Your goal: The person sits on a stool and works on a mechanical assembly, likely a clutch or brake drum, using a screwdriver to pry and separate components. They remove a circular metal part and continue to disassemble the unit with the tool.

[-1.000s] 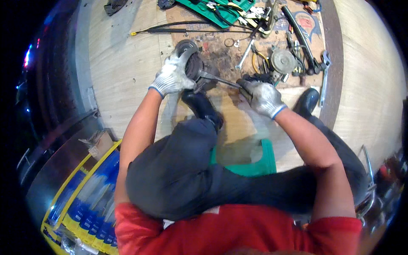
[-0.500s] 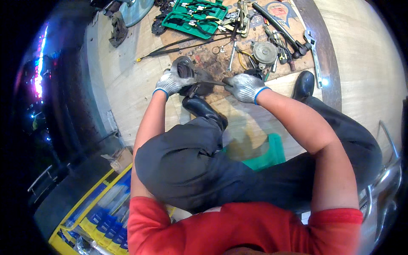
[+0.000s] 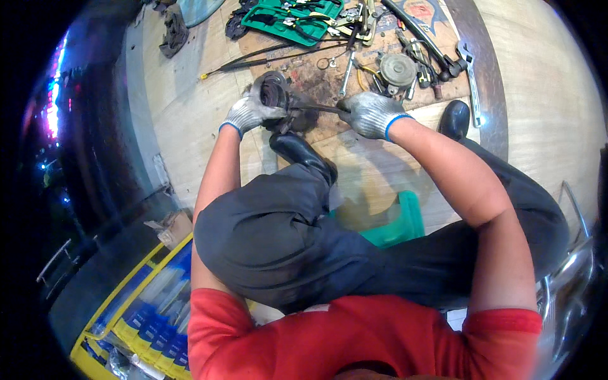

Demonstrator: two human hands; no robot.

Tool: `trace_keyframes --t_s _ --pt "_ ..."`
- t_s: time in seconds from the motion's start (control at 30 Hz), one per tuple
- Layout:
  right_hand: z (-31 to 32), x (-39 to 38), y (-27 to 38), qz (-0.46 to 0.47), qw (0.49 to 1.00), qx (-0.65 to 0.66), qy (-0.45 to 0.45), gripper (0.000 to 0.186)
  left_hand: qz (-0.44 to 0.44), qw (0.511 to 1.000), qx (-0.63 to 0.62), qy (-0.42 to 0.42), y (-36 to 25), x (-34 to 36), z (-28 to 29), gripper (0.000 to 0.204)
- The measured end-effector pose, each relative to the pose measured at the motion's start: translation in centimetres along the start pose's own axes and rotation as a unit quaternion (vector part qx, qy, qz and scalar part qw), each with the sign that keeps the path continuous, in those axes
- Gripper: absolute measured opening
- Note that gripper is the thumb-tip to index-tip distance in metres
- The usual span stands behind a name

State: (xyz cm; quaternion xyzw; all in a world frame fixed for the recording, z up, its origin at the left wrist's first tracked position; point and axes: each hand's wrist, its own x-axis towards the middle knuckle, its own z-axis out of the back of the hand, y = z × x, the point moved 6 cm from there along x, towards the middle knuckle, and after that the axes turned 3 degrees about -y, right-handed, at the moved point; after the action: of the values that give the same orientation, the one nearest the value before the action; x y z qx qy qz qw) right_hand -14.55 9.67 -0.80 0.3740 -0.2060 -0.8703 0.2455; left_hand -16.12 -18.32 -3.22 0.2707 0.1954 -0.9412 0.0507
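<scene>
My left hand [image 3: 246, 114], in a white knit glove with a blue cuff, grips a dark, greasy metal part [image 3: 274, 90] with a round, ringed opening that faces up. In my right hand [image 3: 375, 115], gloved the same way, is one end of a long flat metal tool [image 3: 323, 108]. Its far end reaches to the side of the metal part; blur hides the exact contact. Both hands are closed, above the stained cardboard [image 3: 316, 79] and just beyond my black shoe [image 3: 297, 151].
A green tool case [image 3: 310, 35] with pliers lies at the far side. Nearby are a black cable [image 3: 266, 60], a combination wrench [image 3: 346, 75], a round grey part [image 3: 398, 69] and an adjustable wrench [image 3: 470, 76]. A green stool [image 3: 405, 221] is beneath me; yellow-framed shelving [image 3: 136, 285] stands at left.
My right hand has moved slightly away from me and to the right with the flat tool. My left hand keeps its hold on the metal part. The whole view has shifted a little.
</scene>
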Motion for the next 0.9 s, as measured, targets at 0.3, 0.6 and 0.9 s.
trace_keyframes --t_s 0.3,0.6,0.9 --pt "-1.4 0.4 0.9 0.026 0.999 0.001 -0.032 0.031 -0.054 0.997 0.051 0.014 1.0 0.4 -0.4 0.120" --pt "-2.1 0.6 0.7 0.056 0.996 0.020 -0.068 0.029 -0.055 0.997 0.049 0.007 0.5 0.2 -0.2 0.119" --pt "-2.2 0.9 0.3 0.069 0.994 0.024 -0.078 0.028 -0.065 0.997 0.047 0.006 0.0 0.0 0.1 0.120"
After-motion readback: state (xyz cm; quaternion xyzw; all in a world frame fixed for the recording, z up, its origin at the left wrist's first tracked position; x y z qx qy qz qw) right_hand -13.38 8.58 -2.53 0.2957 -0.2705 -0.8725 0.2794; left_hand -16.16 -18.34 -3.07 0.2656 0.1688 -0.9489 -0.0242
